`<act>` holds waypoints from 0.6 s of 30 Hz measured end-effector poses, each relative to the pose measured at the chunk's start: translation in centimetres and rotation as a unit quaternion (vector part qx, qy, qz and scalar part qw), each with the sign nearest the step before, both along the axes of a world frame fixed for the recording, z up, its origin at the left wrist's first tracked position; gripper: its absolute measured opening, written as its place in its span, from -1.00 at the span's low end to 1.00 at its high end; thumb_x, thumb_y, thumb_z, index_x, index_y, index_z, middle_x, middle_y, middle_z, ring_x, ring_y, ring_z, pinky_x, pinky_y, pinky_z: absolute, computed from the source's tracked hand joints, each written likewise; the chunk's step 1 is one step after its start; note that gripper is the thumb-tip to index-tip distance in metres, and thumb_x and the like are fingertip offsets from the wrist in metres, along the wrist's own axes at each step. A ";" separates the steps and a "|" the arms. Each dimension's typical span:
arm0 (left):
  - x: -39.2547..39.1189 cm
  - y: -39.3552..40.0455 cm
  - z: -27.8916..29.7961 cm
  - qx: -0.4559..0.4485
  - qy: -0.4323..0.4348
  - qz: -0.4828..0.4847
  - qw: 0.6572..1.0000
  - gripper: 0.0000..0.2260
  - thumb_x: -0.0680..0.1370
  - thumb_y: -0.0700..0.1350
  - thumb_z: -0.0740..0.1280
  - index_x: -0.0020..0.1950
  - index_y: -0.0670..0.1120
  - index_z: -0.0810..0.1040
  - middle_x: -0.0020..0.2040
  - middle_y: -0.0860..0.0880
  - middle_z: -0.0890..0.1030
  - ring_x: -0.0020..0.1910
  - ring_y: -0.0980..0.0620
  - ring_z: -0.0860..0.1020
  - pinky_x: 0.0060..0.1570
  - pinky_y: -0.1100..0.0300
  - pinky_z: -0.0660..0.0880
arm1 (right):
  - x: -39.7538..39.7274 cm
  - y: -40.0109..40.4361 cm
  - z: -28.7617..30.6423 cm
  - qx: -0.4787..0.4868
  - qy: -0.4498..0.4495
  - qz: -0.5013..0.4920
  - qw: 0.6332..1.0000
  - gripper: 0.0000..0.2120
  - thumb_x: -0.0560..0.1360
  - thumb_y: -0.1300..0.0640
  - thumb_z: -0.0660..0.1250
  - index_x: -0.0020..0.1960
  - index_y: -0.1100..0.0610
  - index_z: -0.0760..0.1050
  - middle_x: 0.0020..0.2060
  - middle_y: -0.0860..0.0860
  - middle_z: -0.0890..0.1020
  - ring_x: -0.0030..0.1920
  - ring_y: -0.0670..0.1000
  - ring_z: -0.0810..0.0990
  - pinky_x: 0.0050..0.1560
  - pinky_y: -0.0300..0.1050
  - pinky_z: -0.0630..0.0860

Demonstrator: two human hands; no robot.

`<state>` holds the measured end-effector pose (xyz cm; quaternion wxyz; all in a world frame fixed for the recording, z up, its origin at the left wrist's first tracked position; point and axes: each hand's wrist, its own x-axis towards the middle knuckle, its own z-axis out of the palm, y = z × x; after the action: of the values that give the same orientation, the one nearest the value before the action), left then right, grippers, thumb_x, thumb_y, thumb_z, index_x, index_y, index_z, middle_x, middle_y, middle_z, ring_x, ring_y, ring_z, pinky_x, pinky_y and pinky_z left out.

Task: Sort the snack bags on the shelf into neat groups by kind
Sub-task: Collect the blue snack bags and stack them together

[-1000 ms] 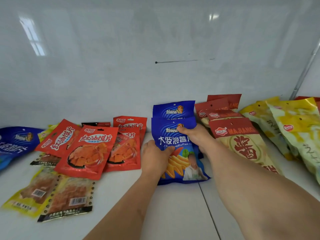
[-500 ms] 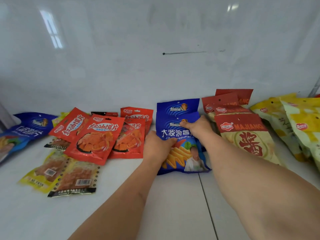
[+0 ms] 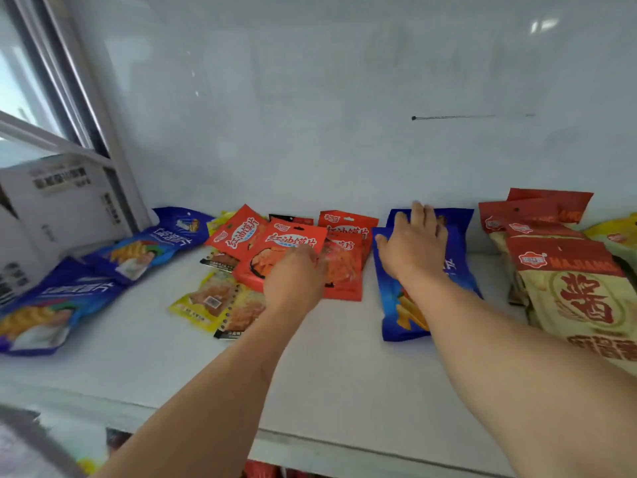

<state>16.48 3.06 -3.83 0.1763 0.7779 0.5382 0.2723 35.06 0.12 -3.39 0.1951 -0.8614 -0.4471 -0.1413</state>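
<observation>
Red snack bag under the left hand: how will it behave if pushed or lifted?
The red snack bag looks like a thin flat glossy pouch, so probably light, floppy and slippery. It overlaps neighbouring red bags, so a push by the left hand would likely drag those along on the smooth white shelf.

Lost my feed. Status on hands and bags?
Right hand flat on blue bag stack. Left hand over red bags, grip unclear. Two more blue bags far left.

Shop: white shelf (image 3: 344,391) stocked with snack bags (image 3: 289,250).
</observation>
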 end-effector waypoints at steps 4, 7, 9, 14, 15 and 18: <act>-5.6 2.1 0.5 0.037 0.034 0.018 0.999 -0.72 0.63 -0.01 0.23 0.28 -0.05 0.56 0.20 -0.08 0.62 0.13 -0.14 0.59 -0.04 0.05 0.47 | -5.5 2.5 0.5 0.004 -0.013 0.070 0.997 -0.54 0.63 -0.10 0.18 0.40 0.15 0.43 0.49 0.12 0.34 0.51 0.16 0.23 0.45 0.17 0.20; -10.9 4.2 0.5 0.052 0.055 0.039 0.996 -0.76 0.65 0.05 0.21 0.20 -0.02 0.56 0.13 -0.05 0.64 0.06 -0.10 0.60 -0.06 0.05 0.53 | -11.5 4.5 0.7 -0.009 -0.011 0.109 0.994 -0.58 0.63 -0.06 0.18 0.37 0.16 0.44 0.38 0.13 0.45 0.40 0.19 0.38 0.34 0.13 0.32; -14.4 5.8 0.5 0.059 0.060 0.050 0.995 -0.76 0.65 0.02 0.21 0.19 -0.04 0.57 0.15 -0.05 0.63 0.08 -0.11 0.61 -0.10 0.08 0.48 | -15.4 6.0 0.6 -0.023 0.005 0.134 0.991 -0.58 0.65 -0.04 0.16 0.39 0.17 0.43 0.36 0.15 0.47 0.37 0.21 0.42 0.31 0.11 0.37; -22.5 9.0 0.6 0.057 0.088 0.066 0.992 -0.70 0.66 0.06 0.22 0.29 -0.06 0.56 0.24 -0.12 0.60 0.19 -0.17 0.57 -0.02 0.03 0.49 | -24.3 10.0 0.4 0.004 0.070 0.189 0.979 -0.62 0.65 -0.03 0.17 0.33 0.18 0.48 0.28 0.17 0.55 0.28 0.20 0.51 0.17 0.02 0.46; -23.8 9.7 0.6 0.055 0.087 0.071 0.992 -0.71 0.66 0.06 0.23 0.25 -0.07 0.57 0.21 -0.14 0.62 0.16 -0.19 0.57 0.00 0.00 0.52 | -25.8 10.7 0.4 0.010 0.088 0.199 0.976 -0.64 0.65 -0.02 0.17 0.32 0.17 0.49 0.26 0.17 0.57 0.27 0.20 0.53 0.14 0.01 0.46; -27.2 11.6 0.6 0.036 0.068 0.100 0.992 -0.66 0.65 0.11 0.21 0.25 -0.09 0.57 0.23 -0.16 0.61 0.18 -0.24 0.56 0.11 -0.11 0.55 | -29.5 12.8 0.3 0.018 0.158 0.227 0.961 -0.68 0.64 -0.02 0.20 0.20 0.20 0.53 0.14 0.18 0.63 0.17 0.22 0.57 0.01 0.01 0.44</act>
<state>-10.76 14.68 -3.25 0.0828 0.7430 0.6135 0.2544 5.52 12.96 -3.04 0.3054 -0.7451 -0.5918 0.0363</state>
